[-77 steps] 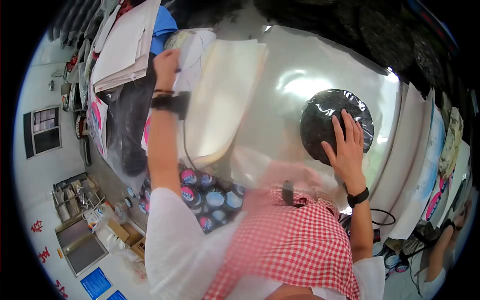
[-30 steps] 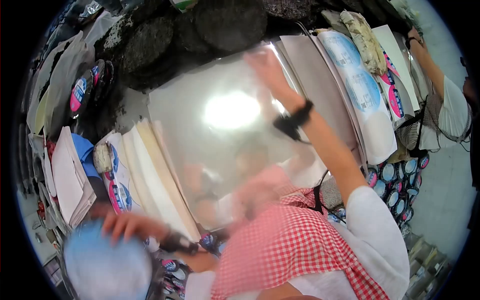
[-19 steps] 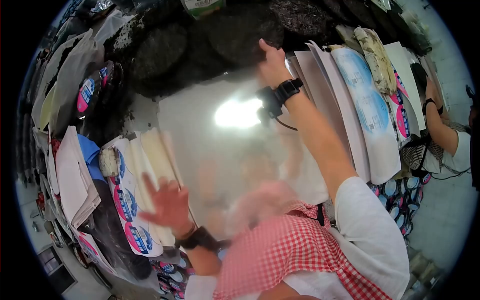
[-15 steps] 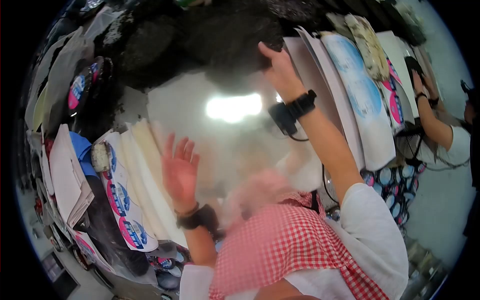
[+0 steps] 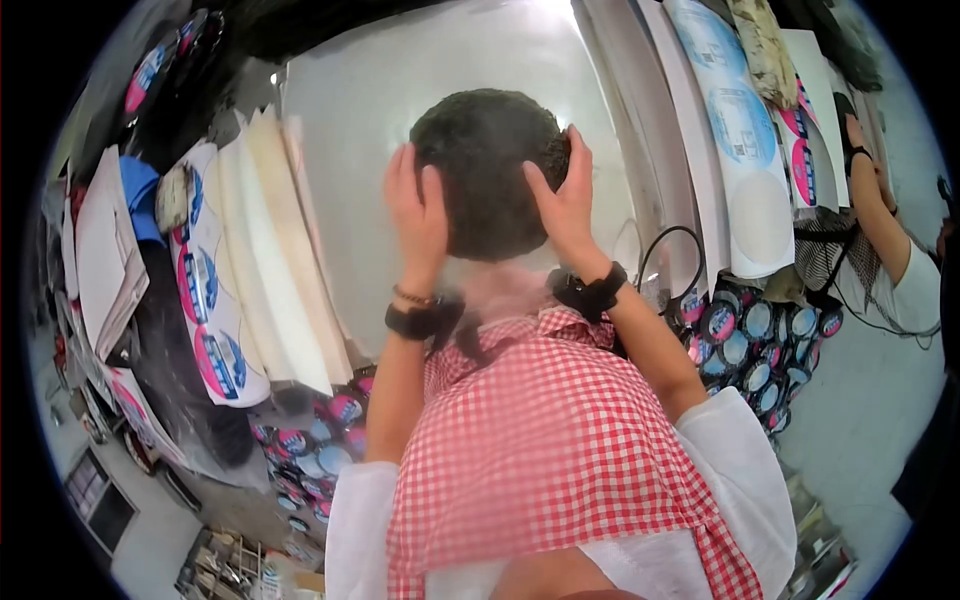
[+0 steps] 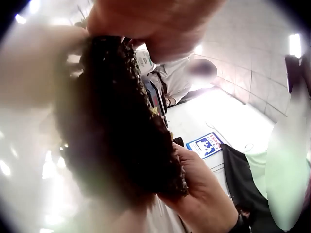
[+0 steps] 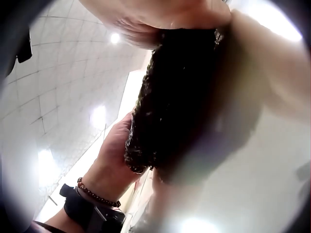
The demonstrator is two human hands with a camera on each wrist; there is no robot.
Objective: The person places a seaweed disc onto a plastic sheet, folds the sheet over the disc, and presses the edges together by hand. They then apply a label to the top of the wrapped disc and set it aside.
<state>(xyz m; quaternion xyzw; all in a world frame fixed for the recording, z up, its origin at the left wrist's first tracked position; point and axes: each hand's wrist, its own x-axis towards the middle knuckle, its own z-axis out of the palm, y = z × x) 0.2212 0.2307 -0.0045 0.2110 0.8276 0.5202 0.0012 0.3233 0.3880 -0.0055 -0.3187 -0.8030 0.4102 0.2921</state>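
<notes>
A round, thick cake of what looks like dried seaweed (image 5: 485, 175), dark and rough at the edge, stands between my two hands over the shiny metal tabletop (image 5: 350, 90). My left hand (image 5: 418, 215) grips its left edge, thumb on the near face and fingers behind. On the opposite edge my right hand (image 5: 572, 205) holds it the same way. Both wrist views show the dark cake edge-on; the right hand (image 6: 201, 194) appears below it in the left wrist view, the left hand (image 7: 114, 150) in the right one.
Cream sheets (image 5: 270, 250) and a strip of pink-and-blue labels (image 5: 210, 290) lie at the left. Blue-printed round film (image 5: 740, 120) and grey-white sheets (image 5: 680, 150) line the right side. Wrapped, labelled discs (image 5: 760, 345) are heaped below; another person's arm (image 5: 880, 225) works at far right.
A wrapped disc left the tabletop past the lower left, beside my left hand. My right hand reached the dark pile at the back; now both hands hold an unwrapped cake nearer my body.
</notes>
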